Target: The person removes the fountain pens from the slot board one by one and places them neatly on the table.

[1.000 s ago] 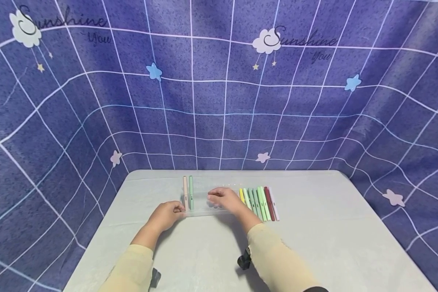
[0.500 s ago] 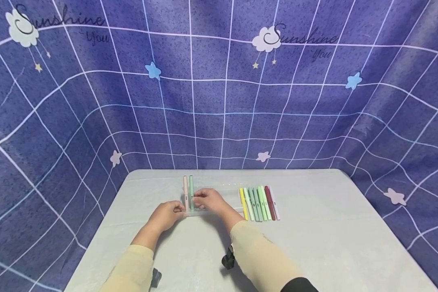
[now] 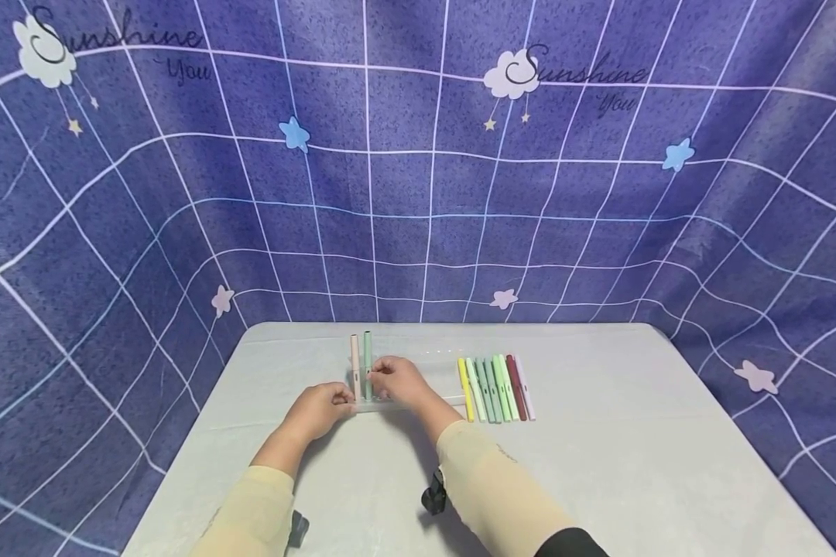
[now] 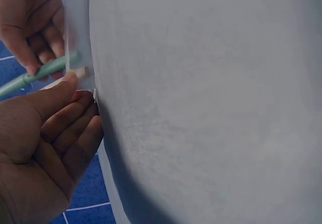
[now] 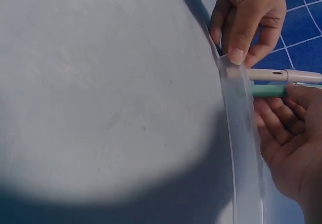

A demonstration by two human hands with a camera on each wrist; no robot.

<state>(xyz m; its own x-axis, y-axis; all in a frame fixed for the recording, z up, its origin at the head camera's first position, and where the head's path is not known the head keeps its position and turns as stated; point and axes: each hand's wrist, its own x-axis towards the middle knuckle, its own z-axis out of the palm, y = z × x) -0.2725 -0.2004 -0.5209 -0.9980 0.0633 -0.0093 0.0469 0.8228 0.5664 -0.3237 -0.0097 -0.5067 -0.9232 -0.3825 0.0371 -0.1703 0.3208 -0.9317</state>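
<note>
A clear plastic pen holder (image 5: 239, 133) lies across the middle of the table in the head view. My left hand (image 3: 318, 410) pinches its near left corner between thumb and fingers. Toward its left end stand a pale pink pen (image 3: 354, 360) and, just right of it, a green pen (image 3: 368, 348). My right hand (image 3: 399, 381) pinches the green pen, thumb on one side and fingers behind. In the right wrist view the two pens lie close side by side, their lower ends behind the holder's cloudy front strip.
Right of the holder, several pens (image 3: 496, 389) lie side by side in a row: yellow, pale and darker greens, dark red, lilac. The white-covered table (image 3: 599, 464) meets a blue grid-patterned curtain (image 3: 418, 186) at the back and sides.
My right hand has moved left from the holder's middle to the green pen and now pinches it. The pen's top sits slightly higher. My left hand has kept its place.
</note>
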